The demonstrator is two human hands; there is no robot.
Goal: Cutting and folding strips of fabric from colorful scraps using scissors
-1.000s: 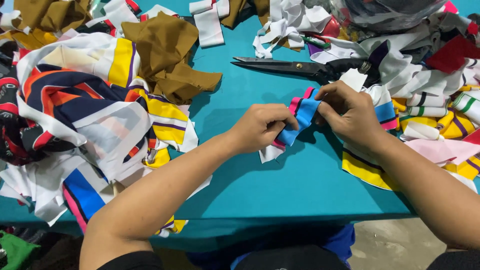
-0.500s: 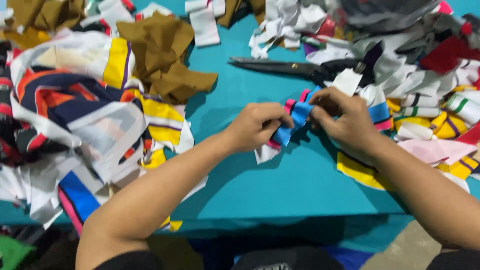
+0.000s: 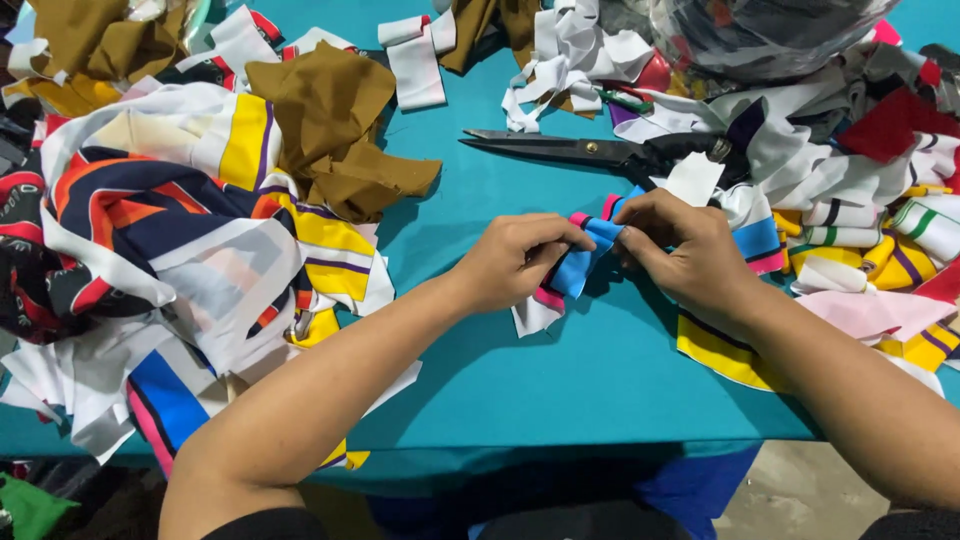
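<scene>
A teal worktop [image 3: 560, 400] heaped with fabric scraps. Left hand [image 3: 520, 262] and right hand [image 3: 685, 250] both pinch a blue-and-pink strip [image 3: 585, 262] between them, its length slanting from near-left to far-right. Black scissors [image 3: 600, 152] lie just beyond, nearer the right hand.

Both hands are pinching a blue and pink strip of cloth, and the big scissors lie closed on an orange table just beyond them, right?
Not quite: the table is teal, not orange, as the head view shows. The rest holds: the left hand and right hand both pinch the blue and pink strip of cloth, and the scissors lie closed just beyond them.
</scene>
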